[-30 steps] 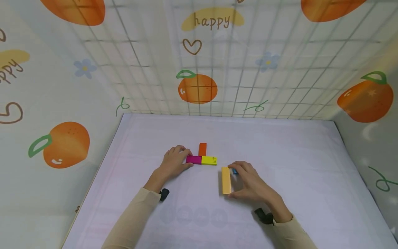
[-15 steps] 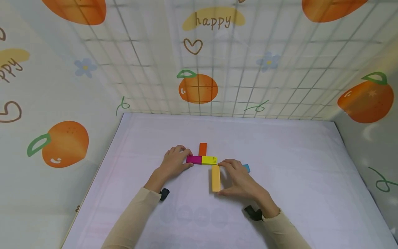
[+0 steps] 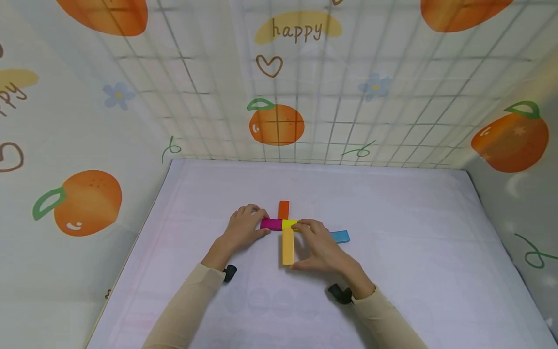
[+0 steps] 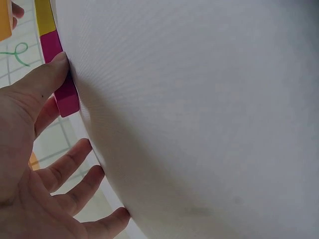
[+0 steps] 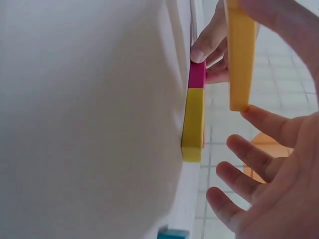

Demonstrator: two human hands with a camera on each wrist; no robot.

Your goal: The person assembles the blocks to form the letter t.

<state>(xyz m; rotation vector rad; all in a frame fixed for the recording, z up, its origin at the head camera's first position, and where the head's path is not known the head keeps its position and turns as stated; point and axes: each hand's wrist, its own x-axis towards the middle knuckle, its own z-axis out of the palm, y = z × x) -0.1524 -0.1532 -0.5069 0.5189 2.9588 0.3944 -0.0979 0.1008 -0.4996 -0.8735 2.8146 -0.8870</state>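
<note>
My left hand pinches the left end of a magenta block between thumb and index finger; its other fingertips rest on the white tabletop. End to end with that block lies a yellow block. Between thumb and index finger, my right hand holds a longer light-orange block by its two ends. In the right wrist view this block hangs raised off the tabletop, its other fingers spread free. From the head view, its far end overlaps the yellow block. Behind the row stands an orange-red block, end toward the yellow one.
A blue block lies on the table just right of my right hand, partly hidden by it. Printed cloth walls with oranges and grid lines enclose the table at the back and sides.
My right hand has carried the light-orange block leftward, from right of the row to in front of its middle. More of the blue block shows now. The left hand has stayed in place.
</note>
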